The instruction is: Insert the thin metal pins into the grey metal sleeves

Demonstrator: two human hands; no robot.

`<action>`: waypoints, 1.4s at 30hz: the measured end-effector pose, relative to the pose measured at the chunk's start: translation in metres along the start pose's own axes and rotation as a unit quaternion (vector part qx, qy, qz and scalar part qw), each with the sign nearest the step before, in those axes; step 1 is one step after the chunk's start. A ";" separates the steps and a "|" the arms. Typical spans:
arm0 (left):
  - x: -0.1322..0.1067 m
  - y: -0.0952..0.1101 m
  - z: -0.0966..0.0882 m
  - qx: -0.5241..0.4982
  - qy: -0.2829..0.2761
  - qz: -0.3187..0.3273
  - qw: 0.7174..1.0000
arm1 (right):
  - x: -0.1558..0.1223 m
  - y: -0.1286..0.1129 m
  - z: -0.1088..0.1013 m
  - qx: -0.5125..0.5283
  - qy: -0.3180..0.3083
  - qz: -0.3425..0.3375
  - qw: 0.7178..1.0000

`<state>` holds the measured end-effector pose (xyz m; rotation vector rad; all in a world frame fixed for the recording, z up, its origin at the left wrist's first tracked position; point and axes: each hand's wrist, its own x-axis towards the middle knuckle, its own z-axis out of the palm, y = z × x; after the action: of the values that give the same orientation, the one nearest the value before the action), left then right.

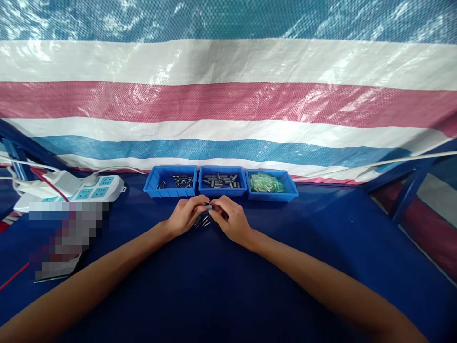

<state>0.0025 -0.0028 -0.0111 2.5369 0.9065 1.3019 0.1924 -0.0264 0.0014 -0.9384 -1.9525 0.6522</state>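
Observation:
My left hand [186, 215] and my right hand [231, 218] meet in front of the bins, with fingers closed in a pinch. Held between their fingertips is a small grey cylinder [209, 207], lying roughly sideways; its right end looks darker. Just below the fingers, several thin dark metal pins [205, 221] lie loose on the blue table [200, 281]. My fingers hide part of the cylinder and some of the pins.
Behind my hands stand three blue bins: the left bin [170, 192] with thin pins, the middle bin [223, 192] with grey cylinders, the right bin [273, 196] with a green plastic bag [266, 182]. A power strip [107, 188] and a pixelated object [67, 238] are at left.

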 end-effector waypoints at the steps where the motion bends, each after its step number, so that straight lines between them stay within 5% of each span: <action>1: 0.001 0.001 -0.001 -0.004 0.004 -0.005 1.000 | 0.000 0.000 0.000 0.002 0.000 -0.001 1.000; 8: 0.007 0.008 -0.003 0.026 -0.008 -0.016 1.000 | 0.002 -0.003 -0.004 -0.002 0.041 0.013 0.999; 22: 0.015 0.013 -0.008 0.010 0.012 0.018 1.000 | 0.002 -0.002 -0.004 0.003 0.021 0.023 1.000; 32: 0.009 0.011 -0.004 -0.044 0.044 -0.033 0.997 | 0.004 0.000 -0.002 -0.034 0.052 0.042 0.997; 38: 0.010 0.010 -0.007 0.017 0.004 -0.021 1.000 | 0.004 -0.004 -0.004 -0.016 0.073 0.054 0.996; 42: 0.005 0.005 -0.004 0.020 0.013 -0.016 1.000 | 0.003 -0.003 -0.003 0.010 0.027 0.059 0.998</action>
<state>0.0040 -0.0047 -0.0037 2.5304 0.9822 1.3233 0.1925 -0.0257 0.0062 -1.0535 -1.8512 0.7058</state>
